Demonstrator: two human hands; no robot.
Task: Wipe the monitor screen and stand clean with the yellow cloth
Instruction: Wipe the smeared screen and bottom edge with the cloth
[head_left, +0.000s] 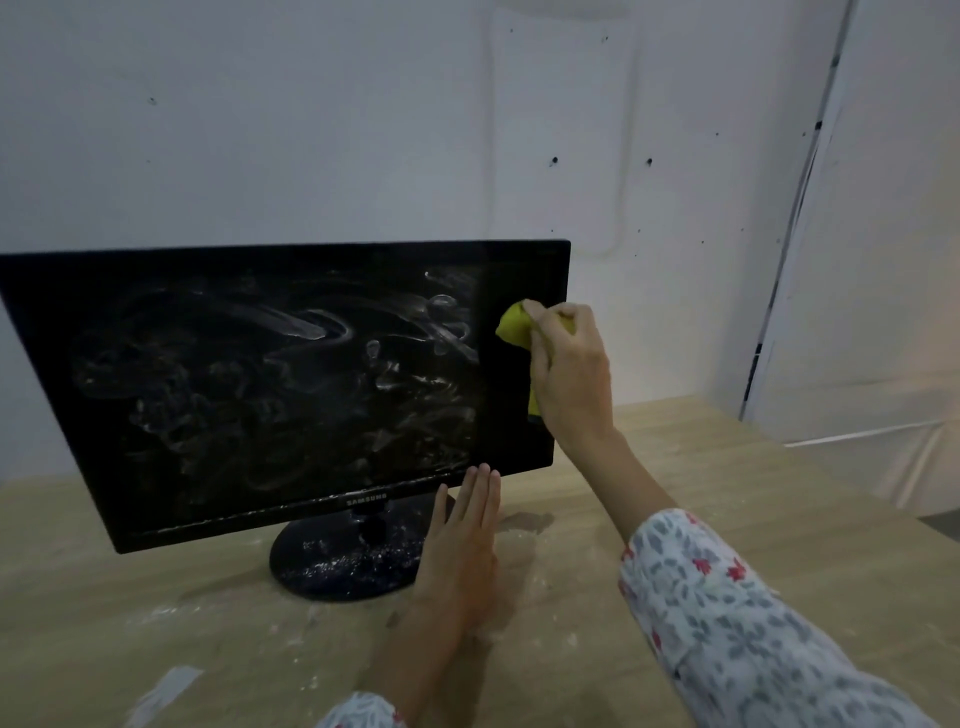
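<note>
Screen-wiping is barely begun: right hand (569, 371) clutches the yellow cloth (511, 327) against the monitor (270, 384) at 3 o'clock, left hand (460, 545) flat, fingers straight, beside the dusty stand (348, 561); next, probably strokes toward 9 o'clock.

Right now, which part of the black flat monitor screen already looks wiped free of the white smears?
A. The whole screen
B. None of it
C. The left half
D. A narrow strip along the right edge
D: the strip of the black flat monitor screen beside the bunched yellow cloth in the right hand is plain dark, while white smears cover the rest.
</note>
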